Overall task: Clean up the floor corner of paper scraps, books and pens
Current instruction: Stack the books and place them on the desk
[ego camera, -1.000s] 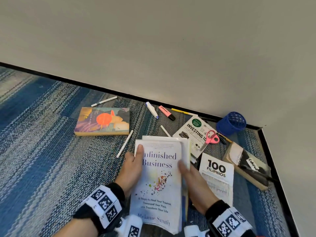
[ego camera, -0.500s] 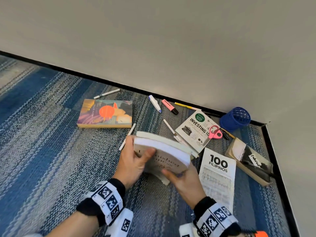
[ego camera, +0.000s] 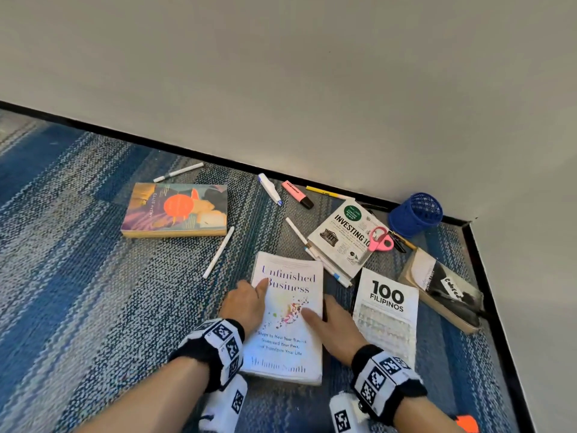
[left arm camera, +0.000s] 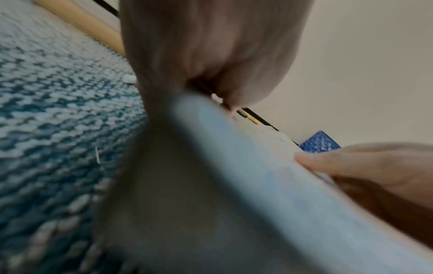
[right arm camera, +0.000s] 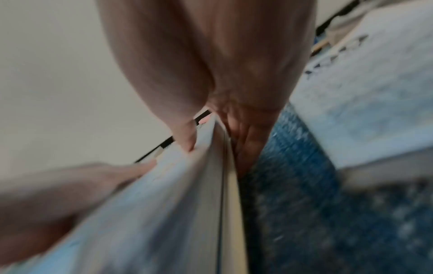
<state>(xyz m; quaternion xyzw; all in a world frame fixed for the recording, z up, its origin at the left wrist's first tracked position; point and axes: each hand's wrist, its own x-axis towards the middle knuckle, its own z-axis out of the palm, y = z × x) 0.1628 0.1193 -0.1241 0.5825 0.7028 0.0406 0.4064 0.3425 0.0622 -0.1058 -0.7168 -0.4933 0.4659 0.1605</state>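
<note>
Books are lying around the hands, and the white book (ego camera: pixel 288 317) is resting between them on the carpet (ego camera: pixel 78 292), long axis pointing away, left hand (ego camera: pixel 246 303) and right hand (ego camera: pixel 335 328) each gripping 1 long edge.

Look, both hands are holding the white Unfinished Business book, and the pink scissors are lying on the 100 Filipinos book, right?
Nearly. Both hands, left hand and right hand, do hold the Unfinished Business book. But the pink scissors lie on the Investing 101 book, not on the 100 Filipinos book, which has nothing on it. The head view shows this.
</note>
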